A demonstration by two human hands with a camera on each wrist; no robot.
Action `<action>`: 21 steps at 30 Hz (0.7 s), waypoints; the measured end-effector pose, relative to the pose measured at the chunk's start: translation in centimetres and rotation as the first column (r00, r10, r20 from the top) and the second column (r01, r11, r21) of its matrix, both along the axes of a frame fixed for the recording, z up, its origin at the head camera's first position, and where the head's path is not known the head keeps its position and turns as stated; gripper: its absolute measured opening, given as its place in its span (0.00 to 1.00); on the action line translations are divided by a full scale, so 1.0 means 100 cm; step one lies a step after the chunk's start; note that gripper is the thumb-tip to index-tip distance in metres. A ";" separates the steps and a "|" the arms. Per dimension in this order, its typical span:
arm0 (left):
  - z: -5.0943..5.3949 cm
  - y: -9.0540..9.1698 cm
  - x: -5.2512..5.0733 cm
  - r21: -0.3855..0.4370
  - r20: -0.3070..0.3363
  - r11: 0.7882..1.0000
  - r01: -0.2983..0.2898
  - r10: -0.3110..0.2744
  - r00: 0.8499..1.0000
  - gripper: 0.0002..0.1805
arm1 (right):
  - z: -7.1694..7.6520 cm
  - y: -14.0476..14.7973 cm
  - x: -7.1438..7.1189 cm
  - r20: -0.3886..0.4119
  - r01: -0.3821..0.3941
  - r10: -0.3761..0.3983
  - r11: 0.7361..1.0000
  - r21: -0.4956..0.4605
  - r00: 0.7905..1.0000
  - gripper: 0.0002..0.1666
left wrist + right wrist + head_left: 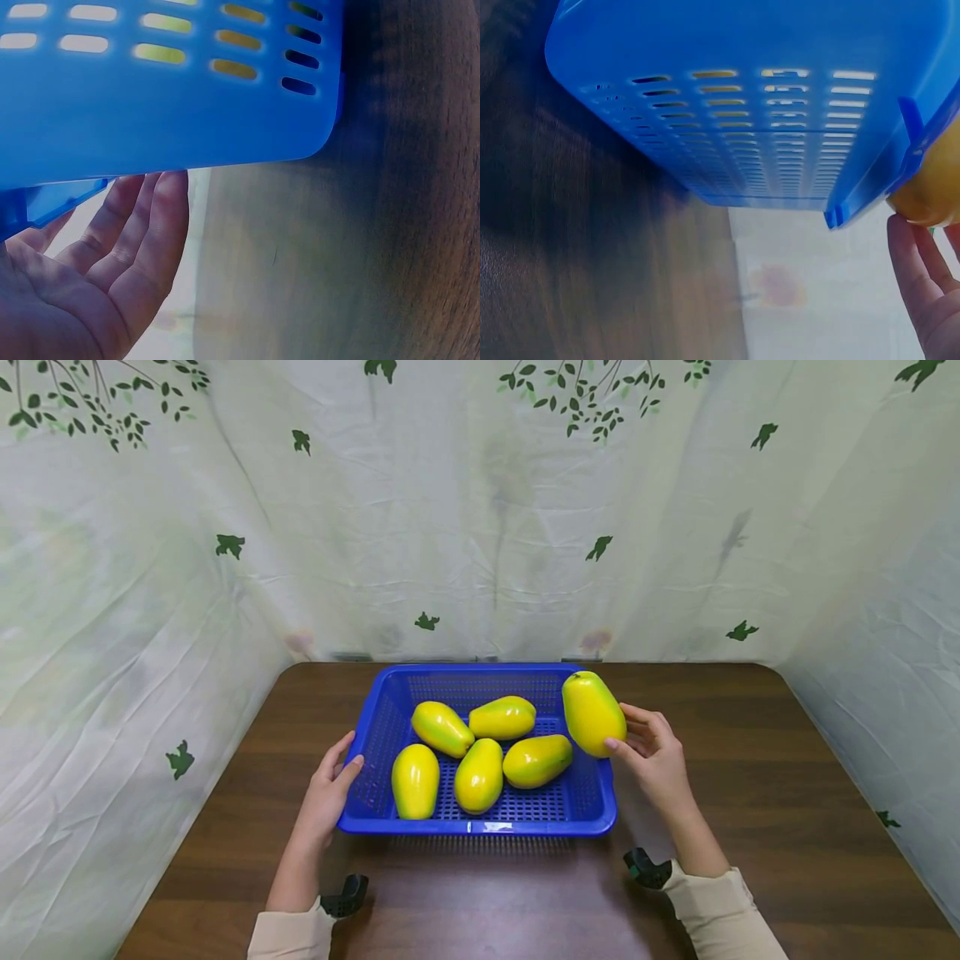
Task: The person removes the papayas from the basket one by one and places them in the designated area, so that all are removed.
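Observation:
A blue plastic basket (480, 828) with slotted walls holds several yellow-green papayas (478, 775) lying at different angles. At its left side my left hand (327, 793) grips the rim, thumb over the edge and fingers outside; the left wrist view shows those fingers (161, 225) against the outer wall. Over the basket's right rim, my right hand (656, 760) holds one papaya (592, 714) between thumb and fingers, tilted with its stem end up and away. In the right wrist view, only part of this papaya (930, 187) shows past the rim.
The basket stands on a dark brown wooden table (750, 793), near its far edge. A pale cloth curtain (465, 527) printed with leaves and birds surrounds the back and sides. A dark wrist device (647, 868) sits on each forearm, by the light sleeves.

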State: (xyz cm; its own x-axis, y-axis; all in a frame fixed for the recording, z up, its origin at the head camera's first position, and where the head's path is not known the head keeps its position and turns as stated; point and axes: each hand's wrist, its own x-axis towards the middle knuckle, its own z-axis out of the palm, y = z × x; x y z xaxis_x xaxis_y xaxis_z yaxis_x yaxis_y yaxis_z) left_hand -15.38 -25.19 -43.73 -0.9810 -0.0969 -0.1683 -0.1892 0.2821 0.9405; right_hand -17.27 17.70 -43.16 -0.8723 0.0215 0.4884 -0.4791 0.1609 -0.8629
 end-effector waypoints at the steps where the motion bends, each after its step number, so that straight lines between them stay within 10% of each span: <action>1: 0.000 0.000 0.000 -0.003 -0.001 1.000 0.000 0.000 1.000 0.32 | 0.000 0.001 0.000 0.004 0.009 -0.009 1.000 -0.003 1.000 0.28; 21: 0.001 0.002 0.001 -0.005 0.006 1.000 -0.007 0.007 1.000 0.32 | -0.005 0.009 0.000 0.067 0.187 -0.181 0.978 -0.097 0.981 0.28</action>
State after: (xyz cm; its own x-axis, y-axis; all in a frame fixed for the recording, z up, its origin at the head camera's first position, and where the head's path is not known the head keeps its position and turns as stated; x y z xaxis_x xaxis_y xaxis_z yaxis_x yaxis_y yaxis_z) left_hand -15.27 -25.04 -43.61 -0.9792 -0.1049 -0.1736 -0.1968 0.2851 0.9381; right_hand -17.24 18.58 -43.64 -0.8756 0.2312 0.4241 -0.3984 0.1508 -0.9047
